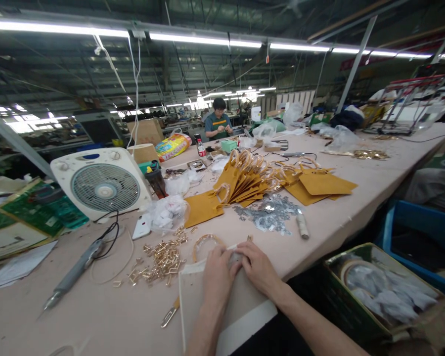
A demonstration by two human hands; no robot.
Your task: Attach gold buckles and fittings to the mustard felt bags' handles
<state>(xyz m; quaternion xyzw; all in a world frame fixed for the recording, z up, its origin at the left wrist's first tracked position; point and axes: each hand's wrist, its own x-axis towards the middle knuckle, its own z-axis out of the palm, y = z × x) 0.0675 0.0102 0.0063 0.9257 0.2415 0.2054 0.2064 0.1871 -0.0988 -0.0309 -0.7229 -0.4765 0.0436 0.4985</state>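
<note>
Two hands at the near edge of the bench (341, 217), side by side. Left hand (217, 272) pressed down on a pale bag (193, 306), fingers curled over its top edge, likely to keep it flat and still. Right hand (258, 269) just beside, fingertips pinching at the same top edge, close to a clear ring (206, 243) that pokes out past the bag. Hard to tell what small bit sits under the fingers. Bag lying flat, half over the near edge, close to the body for easy reach.

Left of the bag, a heap of gold clips (159, 259), near enough to grab one at a time. Further left, a grey driver (72, 274) lying with its cord, tip toward the near edge. Small metal tool (169, 312) touching the bag's left side.

Mid bench, a fanned stack of mustard bags (244, 185) with rings on, laid out of the way. Silver bits (269, 212) in front of them. White fan (102, 185) standing by the left edge, facing this way. Far end, another person (218, 123) busy with their own hands.
</note>
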